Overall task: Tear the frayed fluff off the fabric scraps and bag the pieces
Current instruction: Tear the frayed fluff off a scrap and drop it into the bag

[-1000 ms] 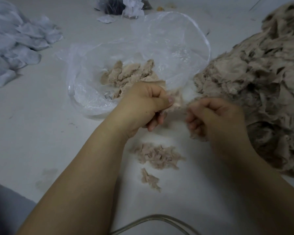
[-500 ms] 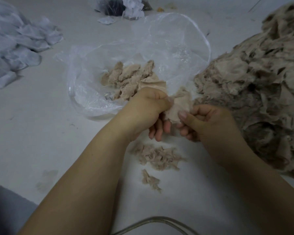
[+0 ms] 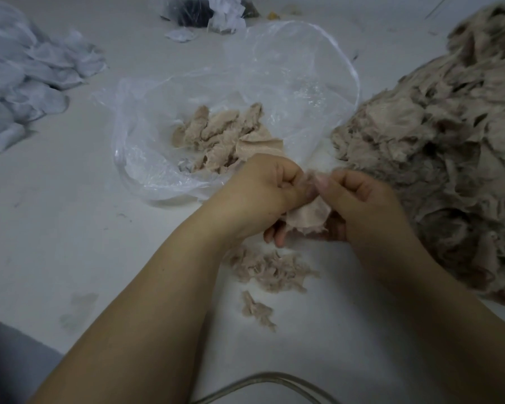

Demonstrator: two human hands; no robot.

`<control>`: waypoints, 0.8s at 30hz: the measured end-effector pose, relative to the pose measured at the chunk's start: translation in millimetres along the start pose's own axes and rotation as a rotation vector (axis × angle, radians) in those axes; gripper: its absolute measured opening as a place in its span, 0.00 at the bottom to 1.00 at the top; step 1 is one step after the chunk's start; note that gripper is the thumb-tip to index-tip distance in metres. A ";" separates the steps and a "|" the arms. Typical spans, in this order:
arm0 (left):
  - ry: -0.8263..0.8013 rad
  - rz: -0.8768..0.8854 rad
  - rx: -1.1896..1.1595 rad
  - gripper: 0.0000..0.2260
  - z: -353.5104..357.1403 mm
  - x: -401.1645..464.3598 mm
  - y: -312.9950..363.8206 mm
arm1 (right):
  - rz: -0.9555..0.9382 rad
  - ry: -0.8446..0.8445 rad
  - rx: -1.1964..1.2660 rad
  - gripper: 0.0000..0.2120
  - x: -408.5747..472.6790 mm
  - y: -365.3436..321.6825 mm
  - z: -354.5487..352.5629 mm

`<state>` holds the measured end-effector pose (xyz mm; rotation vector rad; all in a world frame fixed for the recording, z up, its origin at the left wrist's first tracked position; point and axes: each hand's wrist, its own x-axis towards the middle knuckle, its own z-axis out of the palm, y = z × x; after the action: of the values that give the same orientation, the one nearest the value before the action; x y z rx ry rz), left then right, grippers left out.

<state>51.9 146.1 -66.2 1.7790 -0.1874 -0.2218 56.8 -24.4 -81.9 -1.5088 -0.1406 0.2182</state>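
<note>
A small beige fabric scrap [image 3: 309, 214] hangs between my two hands in the middle of the view. My left hand [image 3: 260, 193] grips its upper left edge with curled fingers. My right hand [image 3: 359, 202] pinches the fuzzy top edge right beside it, thumb against finger. Just beyond them lies an open clear plastic bag [image 3: 164, 158] with several beige pieces [image 3: 216, 135] inside. Torn fluff [image 3: 271, 269] lies on the white surface below my hands, with a smaller tuft [image 3: 255, 310] nearer to me.
A large heap of beige scraps [image 3: 438, 158] fills the right side. Pale blue-grey fabric pieces [image 3: 27, 77] lie at the far left. A dark bag with white scraps [image 3: 213, 10] sits at the top. A curved cable [image 3: 263, 383] runs along the bottom edge.
My hands came together from apart. The scrap now hangs below my thumbs, and my right hand has moved left to pinch its top edge next to my left hand.
</note>
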 end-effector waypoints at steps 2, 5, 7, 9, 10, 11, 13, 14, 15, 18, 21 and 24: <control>-0.063 -0.031 0.034 0.14 0.3 -0.3 -0.4 | -0.091 0.065 -0.069 0.05 -0.2 -0.3 1.4; -0.081 -0.039 0.012 0.14 -0.4 0.1 -0.9 | -0.100 0.218 -0.050 0.11 1.3 1.6 0.5; -0.058 -0.031 -0.056 0.15 -2.0 0.1 -0.4 | -0.074 0.309 -0.049 0.12 3.4 0.3 -2.5; -0.013 -0.017 -0.141 0.16 -3.8 -0.3 0.4 | -0.034 0.319 -0.031 0.12 4.0 -2.3 -2.6; 0.003 -0.013 -0.155 0.17 -4.2 -0.5 1.1 | -0.007 0.278 0.003 0.14 2.9 -3.5 -0.9; 0.010 -0.016 -0.152 0.17 -4.1 -0.6 1.3 | 0.007 0.213 0.017 0.15 1.6 -3.5 0.7; 0.006 -0.034 -0.127 0.18 -3.2 -1.1 1.2 | -0.028 0.082 -0.013 0.13 -2.8 -3.9 5.0; -0.002 -0.045 -0.114 0.18 -3.0 -1.5 1.2 | -0.068 0.051 -0.028 0.10 -4.8 -4.1 6.4; -0.008 -0.053 -0.100 0.17 -3.0 -2.0 1.2 | -0.100 0.056 -0.041 0.09 -5.1 -4.1 7.1; -0.028 -0.058 -0.070 0.16 -4.6 -3.3 2.1 | -0.065 0.170 -0.025 0.12 -2.5 -2.2 4.0; -0.005 -0.059 -0.086 0.16 -6.8 -4.0 2.8 | -0.002 0.297 0.008 0.10 3.7 -1.1 -1.6; 0.096 -0.031 -0.130 0.18 -7.9 -2.1 2.0 | 0.002 0.216 0.022 0.11 4.9 -4.3 -6.7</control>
<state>51.8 153.7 -62.5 1.6595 -0.0752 -0.1668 63.3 -30.0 -78.2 -1.5008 0.0357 0.0572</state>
